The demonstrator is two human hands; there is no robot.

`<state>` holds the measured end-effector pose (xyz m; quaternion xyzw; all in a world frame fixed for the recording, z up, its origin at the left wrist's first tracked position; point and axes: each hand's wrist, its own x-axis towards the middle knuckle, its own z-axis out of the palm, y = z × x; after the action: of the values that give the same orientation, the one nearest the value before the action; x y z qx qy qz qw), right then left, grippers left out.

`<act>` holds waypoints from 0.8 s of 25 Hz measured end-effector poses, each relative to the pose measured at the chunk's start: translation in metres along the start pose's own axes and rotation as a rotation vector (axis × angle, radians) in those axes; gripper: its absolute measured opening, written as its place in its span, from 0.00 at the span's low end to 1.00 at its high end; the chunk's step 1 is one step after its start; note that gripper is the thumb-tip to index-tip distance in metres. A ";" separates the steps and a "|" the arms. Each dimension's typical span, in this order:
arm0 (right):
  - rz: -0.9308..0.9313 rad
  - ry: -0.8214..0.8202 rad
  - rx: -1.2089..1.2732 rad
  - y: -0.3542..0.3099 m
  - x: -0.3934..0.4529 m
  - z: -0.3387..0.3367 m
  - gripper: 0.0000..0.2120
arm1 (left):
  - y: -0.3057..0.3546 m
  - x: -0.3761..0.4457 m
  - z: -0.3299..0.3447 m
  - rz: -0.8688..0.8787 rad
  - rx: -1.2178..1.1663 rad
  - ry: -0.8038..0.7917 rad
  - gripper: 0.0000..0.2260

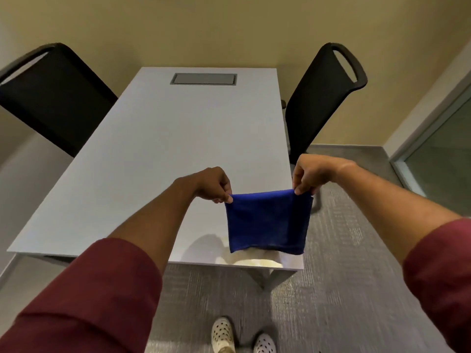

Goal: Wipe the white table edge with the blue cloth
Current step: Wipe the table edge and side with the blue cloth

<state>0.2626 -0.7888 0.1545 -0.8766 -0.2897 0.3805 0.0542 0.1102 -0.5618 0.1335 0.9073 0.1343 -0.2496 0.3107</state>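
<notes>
While it hangs in the air above the near right corner of the worktop, the blue cloth (267, 221) is held up by its two top corners and falls as a flat, apparently folded square. Its lower hem appears to sit just above the surface without touching it, though this cannot be told for certain.

One top corner is pinched between thumb and fingertips of the left hand (212, 186), the other in the same pinching grip of the right hand (309, 175). Both forearms are stretched forward and slightly inward, wrists bent down, dark red sleeves pushed up towards the elbows.

The white worktop (158, 154) is bare, with a grey hatch (203, 79) set in near its far end. Its near edge (107, 257) runs below the cloth. Two black chairs are seen at the sides, and patterned shoes on grey carpet below.

Wiping is judged not yet begun; the cloth is being readied. Next, the cloth would need to be gathered into one hand and pressed against the edge.
</notes>
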 end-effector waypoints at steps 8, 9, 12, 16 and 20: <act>0.049 0.326 -0.103 0.021 0.062 0.072 0.11 | -0.040 0.061 0.074 -0.075 -0.076 0.235 0.01; 0.061 0.384 -0.116 0.023 0.074 0.078 0.10 | -0.047 0.074 0.079 -0.079 -0.086 0.284 0.02; 0.047 0.556 -0.256 0.019 0.095 0.106 0.10 | -0.070 0.096 0.096 -0.077 -0.020 0.386 0.15; -0.159 0.646 -0.199 -0.005 0.110 0.162 0.25 | -0.111 0.102 0.120 -0.076 0.171 0.422 0.27; -0.259 0.519 -0.260 -0.028 0.126 0.211 0.39 | -0.142 0.096 0.152 -0.049 0.276 0.422 0.30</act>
<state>0.1701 -0.7230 -0.0653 -0.8997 -0.4217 0.0940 0.0617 0.0781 -0.5398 -0.0921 0.9696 0.1828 -0.0781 0.1430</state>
